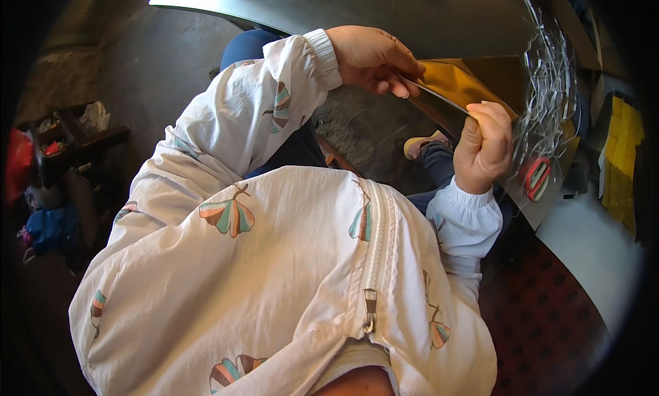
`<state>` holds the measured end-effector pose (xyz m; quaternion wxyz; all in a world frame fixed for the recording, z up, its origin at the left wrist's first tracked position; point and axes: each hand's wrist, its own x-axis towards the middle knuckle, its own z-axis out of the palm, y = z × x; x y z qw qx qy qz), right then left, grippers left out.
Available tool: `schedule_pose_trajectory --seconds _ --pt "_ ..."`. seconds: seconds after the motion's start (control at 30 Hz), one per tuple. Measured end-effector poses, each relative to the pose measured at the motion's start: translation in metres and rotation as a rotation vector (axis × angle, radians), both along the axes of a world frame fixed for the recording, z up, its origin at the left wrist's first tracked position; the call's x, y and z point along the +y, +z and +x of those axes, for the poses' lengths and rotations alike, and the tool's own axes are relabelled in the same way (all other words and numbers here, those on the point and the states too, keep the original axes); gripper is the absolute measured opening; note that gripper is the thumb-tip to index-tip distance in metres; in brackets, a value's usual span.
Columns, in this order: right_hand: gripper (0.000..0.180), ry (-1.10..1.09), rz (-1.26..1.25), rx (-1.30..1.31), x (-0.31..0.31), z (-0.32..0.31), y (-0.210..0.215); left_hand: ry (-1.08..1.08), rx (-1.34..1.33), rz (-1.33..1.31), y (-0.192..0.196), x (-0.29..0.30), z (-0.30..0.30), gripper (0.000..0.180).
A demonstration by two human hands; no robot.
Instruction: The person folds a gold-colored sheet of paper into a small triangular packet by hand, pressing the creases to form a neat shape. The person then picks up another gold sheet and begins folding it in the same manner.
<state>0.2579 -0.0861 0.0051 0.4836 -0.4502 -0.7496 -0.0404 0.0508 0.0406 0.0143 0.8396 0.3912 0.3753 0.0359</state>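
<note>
A glossy gold sheet (453, 82) with a pale edge toward me stretches between my two hands above the table's near edge. At its left end, my left hand (374, 58) is closed, pinching the sheet between thumb and fingers. My right hand (486, 145) grips the nearer right end, fingers curled and thumb pressed against the edge. Another flat gold-brown surface (504, 77) shows just behind the sheet; whether it is a separate piece I cannot tell. To the right of my right hand lies a red-handled tool (537, 178), likely scissors, its blades hidden.
A tangle of clear shiny strips (549, 94) spreads along the right side of the dark tabletop (412, 18). Yellow strips (621, 162) hang at the far right, beside a pale surface (583, 231). Dark bins (75, 138) with assorted items stand on the left.
</note>
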Motion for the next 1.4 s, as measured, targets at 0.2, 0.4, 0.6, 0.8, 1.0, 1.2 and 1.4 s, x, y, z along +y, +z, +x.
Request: schedule_pose_trajectory --seconds 0.2,0.4,0.6,0.8,1.0,1.2,1.4 --pt "0.018 0.000 -0.052 -0.132 -0.016 0.003 -0.012 0.000 0.213 0.404 -0.010 -0.019 0.002 0.034" --pt "0.015 -0.049 -0.096 -0.061 -0.013 0.007 -0.027 0.092 0.252 0.359 -0.005 -0.023 0.003 0.036" --pt "0.014 -0.096 -0.109 -0.021 -0.013 0.009 -0.031 0.053 0.223 0.258 -0.007 -0.020 -0.002 0.036" --pt "0.014 -0.081 -0.106 -0.036 -0.012 0.012 -0.031 0.341 0.319 0.635 -0.008 -0.019 -0.006 0.037" --pt "0.015 -0.009 -0.148 0.005 -0.009 0.004 -0.038 -0.022 0.626 1.606 -0.020 -0.010 0.010 0.071" --pt "0.016 0.018 -0.239 -0.035 -0.009 -0.001 -0.043 0.000 0.666 1.757 -0.050 -0.002 0.025 0.096" --pt "0.017 0.042 -0.241 -0.057 -0.009 0.001 -0.043 0.089 0.679 1.792 -0.058 0.002 0.028 0.068"
